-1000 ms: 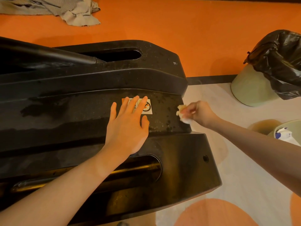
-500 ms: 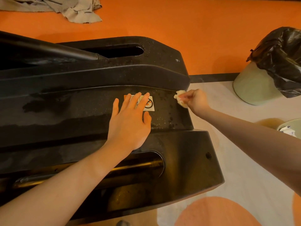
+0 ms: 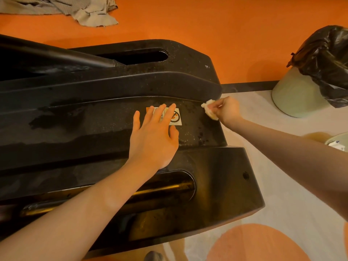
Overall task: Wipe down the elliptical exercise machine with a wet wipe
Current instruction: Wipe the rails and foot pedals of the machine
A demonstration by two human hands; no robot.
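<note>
Fingers of right hand (image 3: 227,110) pinch wet wipe (image 3: 209,109); left hand (image 3: 153,137) flat, half-hiding label (image 3: 176,118).

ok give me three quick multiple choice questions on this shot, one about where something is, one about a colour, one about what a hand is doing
1. Where is the wet wipe?
A. at the right end of the machine's middle panel
B. inside the bin
C. under the left hand

2. What colour is the liner bag in the bin?
A. white
B. black
C. blue

3. How does the left hand lie?
A. curled round a handle
B. flat with straight fingers on the elliptical machine
C. lifted clear of the machine

Answers:
1. A, the right hand pinches the wipe against the panel's right edge, under the upper ridge.
2. B, the bag draped over the pale bin is glossy black.
3. B, the palm rests on the black panel and the fingertips overlap the warning sticker.
</note>
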